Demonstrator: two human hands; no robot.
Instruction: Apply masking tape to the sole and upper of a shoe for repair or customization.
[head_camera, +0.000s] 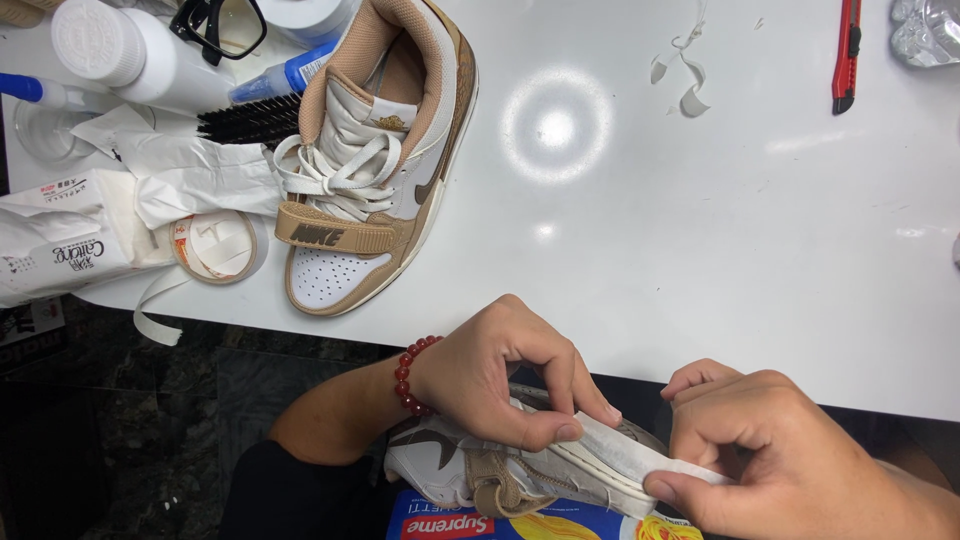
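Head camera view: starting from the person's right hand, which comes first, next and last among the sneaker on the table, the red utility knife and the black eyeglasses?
From the right hand:
1. Sneaker on the table, up and to the left, near the table's front edge.
2. Red utility knife, at the far edge, straight above the hand.
3. Black eyeglasses, far top left corner.

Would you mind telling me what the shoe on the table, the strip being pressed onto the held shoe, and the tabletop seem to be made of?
Shoe on the table: likely smooth white leather with matte tan suede-like trim, perforated toe.
Strip: probably paper masking tape, thin, matte, off-white, pressed by both hands.
Tabletop: hard glossy white surface, perhaps laminate; it mirrors a lamp.
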